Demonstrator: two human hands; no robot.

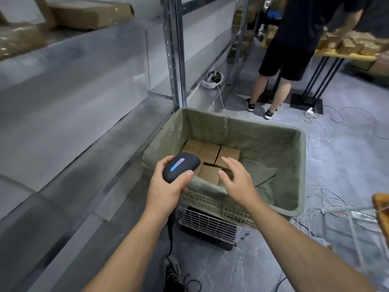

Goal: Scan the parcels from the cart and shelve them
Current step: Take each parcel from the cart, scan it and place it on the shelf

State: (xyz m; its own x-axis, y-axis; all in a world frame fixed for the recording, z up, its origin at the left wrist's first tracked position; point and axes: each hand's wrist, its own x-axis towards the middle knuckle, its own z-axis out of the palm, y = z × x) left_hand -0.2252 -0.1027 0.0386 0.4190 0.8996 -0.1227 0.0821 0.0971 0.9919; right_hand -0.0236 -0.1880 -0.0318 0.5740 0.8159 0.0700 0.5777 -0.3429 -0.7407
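A cart (294,165) lined with green cloth stands in front of me, holding several small brown cardboard parcels (208,152) in its left part. My left hand (166,186) grips a black handheld scanner (180,166) with a lit blue and red strip, held over the cart's near left corner. Over the nearest parcels hovers my right hand (237,180), fingers spread and holding nothing. Metal shelving (69,114) runs along my left, and brown wrapped parcels (90,14) lie on its upper level.
A person in dark clothes stands at a table (345,56) piled with parcels at the back right. White cables (324,131) trail across the grey floor right of the cart. A wire basket (210,226) sits under the cart. A white helmet (212,80) lies on a low shelf.
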